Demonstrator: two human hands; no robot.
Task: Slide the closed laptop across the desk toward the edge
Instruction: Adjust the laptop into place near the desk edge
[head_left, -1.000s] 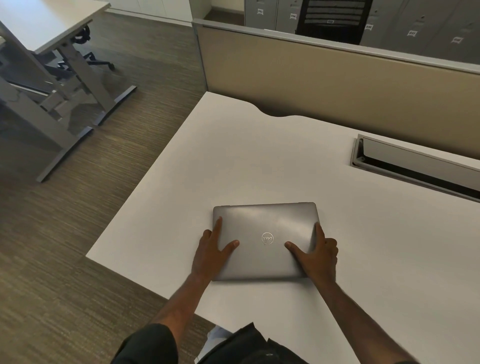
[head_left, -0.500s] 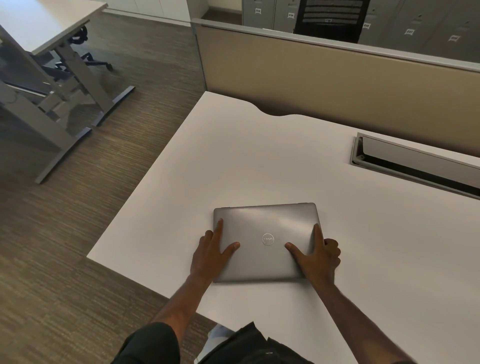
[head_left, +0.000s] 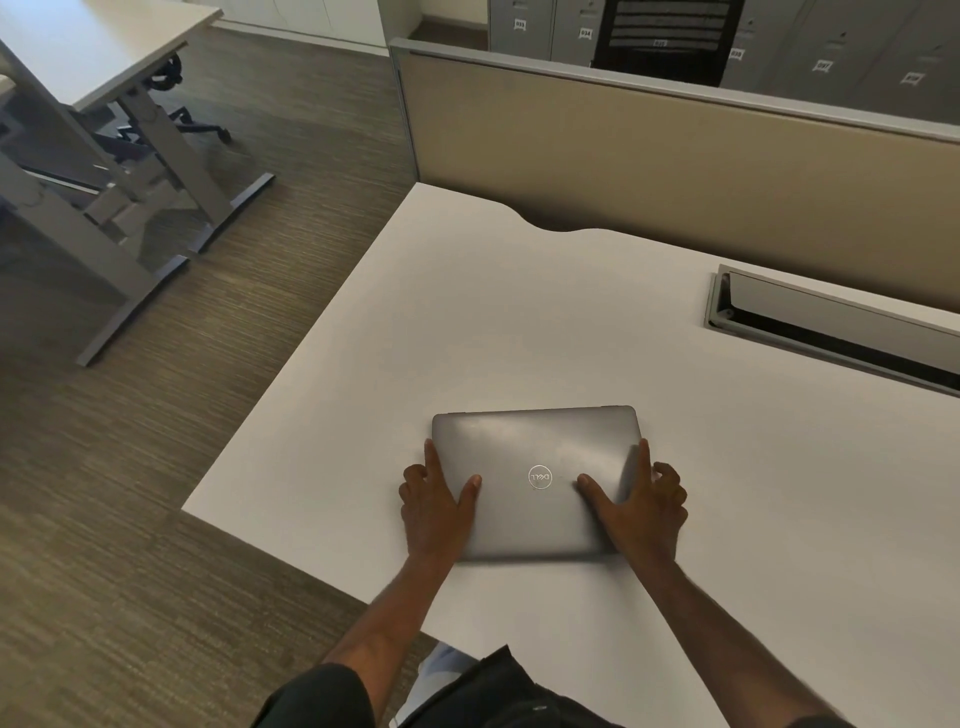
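On desk: both hands flat, gripping closed laptop sides; cable tray far right, apart

Bare forearms, short black sleeve on the left arm, dark clothing at torso

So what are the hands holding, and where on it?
The closed laptop: left hand on its left side, right hand on its right, thumbs on the lid.

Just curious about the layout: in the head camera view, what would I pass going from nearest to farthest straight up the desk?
Laptop held between both hands, bare desk, tan partition, grey lockers.
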